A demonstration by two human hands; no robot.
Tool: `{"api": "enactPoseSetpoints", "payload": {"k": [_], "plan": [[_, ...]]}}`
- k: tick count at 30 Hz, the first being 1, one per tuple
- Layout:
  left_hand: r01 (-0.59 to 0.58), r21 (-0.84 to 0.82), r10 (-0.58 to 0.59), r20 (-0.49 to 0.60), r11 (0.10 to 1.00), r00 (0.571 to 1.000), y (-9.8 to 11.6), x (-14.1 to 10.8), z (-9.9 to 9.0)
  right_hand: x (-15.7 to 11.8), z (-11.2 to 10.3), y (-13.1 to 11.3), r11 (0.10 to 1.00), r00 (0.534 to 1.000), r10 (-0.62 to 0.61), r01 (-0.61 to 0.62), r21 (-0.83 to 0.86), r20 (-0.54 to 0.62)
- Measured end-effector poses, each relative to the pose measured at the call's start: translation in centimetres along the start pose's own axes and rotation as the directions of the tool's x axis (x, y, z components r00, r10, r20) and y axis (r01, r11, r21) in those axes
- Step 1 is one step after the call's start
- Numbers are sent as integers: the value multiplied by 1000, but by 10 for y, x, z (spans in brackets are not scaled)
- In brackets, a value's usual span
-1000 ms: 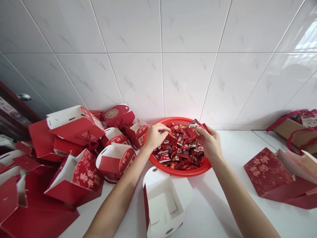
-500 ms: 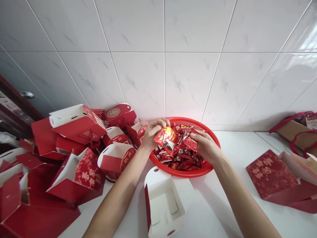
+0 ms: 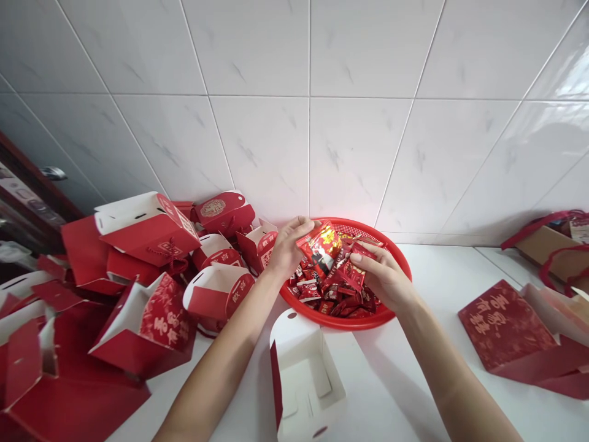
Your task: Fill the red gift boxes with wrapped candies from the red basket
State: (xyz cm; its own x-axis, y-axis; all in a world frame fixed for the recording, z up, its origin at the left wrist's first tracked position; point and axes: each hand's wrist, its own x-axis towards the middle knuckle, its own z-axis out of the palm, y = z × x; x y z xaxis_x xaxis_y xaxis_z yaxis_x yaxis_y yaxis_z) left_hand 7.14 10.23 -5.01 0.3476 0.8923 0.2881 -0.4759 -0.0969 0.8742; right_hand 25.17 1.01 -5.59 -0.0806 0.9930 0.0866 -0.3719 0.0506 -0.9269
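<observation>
Over the left side of a red plastic basket [image 3: 401,270], my left hand [image 3: 289,247] pinches a shiny red candy packet [image 3: 323,248] with a yellow and black print. My right hand [image 3: 384,276] grips a darker red candy packet [image 3: 353,270] with pale lettering, its fingers closed on the right edge. The two packets meet or overlap above the basket. Beneath them lie many small red-wrapped candies [image 3: 343,304]. In front of the basket stands an open box [image 3: 306,380], white inside with a dark red side; nothing shows in it.
Several red gift boxes [image 3: 142,236] are heaped on the left, many with open tops. On the right sit another red box [image 3: 510,328] with gold lettering and a brown box [image 3: 547,245] with red ribbon. A white tiled wall [image 3: 359,153] rises behind the white counter [image 3: 427,356].
My left hand has shifted slightly right and up, bringing its packet closer to the one in my right hand. The right hand has barely moved. The view has drifted slightly.
</observation>
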Motion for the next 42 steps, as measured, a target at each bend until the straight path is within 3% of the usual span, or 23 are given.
{"api": "enactPoseSetpoints", "payload": {"k": [6,14,20,23,28,42], "plan": [[96,236,-98,-6,967,995,-14,7,-3,3,-2,1,987,983,-163,163,-14,-88],[89,320,-81,-37,943,996,-20,8,-7,9,-6,7,968,947,-250,249,-32,-200],[168,389,-216,82,906,973,-25,7,-10,11,-8,11,969,938,-245,242,-40,-244],[167,384,-253,185,908,949,-24,5,-9,11,-7,12,968,930,-252,246,-59,-266],[194,271,-266,260,943,928,-20,3,-8,11,-7,12,968,937,-250,242,-63,-243],[174,202,-215,207,964,954,-20,3,-5,13,-10,13,962,933,-273,270,-43,-235]]}}
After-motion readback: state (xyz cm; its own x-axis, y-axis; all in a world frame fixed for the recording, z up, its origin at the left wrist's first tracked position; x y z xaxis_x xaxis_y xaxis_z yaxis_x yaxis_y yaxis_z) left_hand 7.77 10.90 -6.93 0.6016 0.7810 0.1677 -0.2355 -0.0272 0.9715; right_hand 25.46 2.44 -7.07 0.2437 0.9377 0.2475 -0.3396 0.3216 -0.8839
